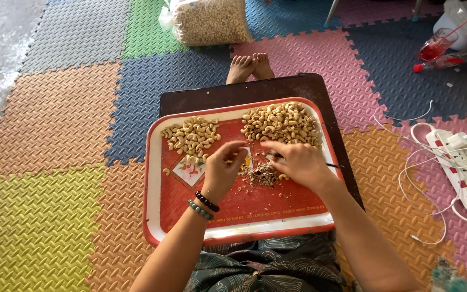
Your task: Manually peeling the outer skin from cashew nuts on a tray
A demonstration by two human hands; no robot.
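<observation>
A red tray with a white rim (152,178) rests on a small dark table (201,97) over my lap. Two heaps of cashew nuts lie on it: a left heap (191,135) and a larger right heap (281,123). A small pile of brown skin scraps (260,176) sits in the middle. My left hand (220,170), with bead bracelets at the wrist, pinches a cashew nut (240,153) over the tray's centre. My right hand (298,162) grips a thin dark tool (332,165), its tip near that nut.
Coloured foam mats cover the floor. A clear sack of nuts (209,21) stands at the back. On the right lie a white power strip with cables (463,162), a red drink cup (436,44) and a bottle (444,60). My bare feet (249,67) stick out beyond the table.
</observation>
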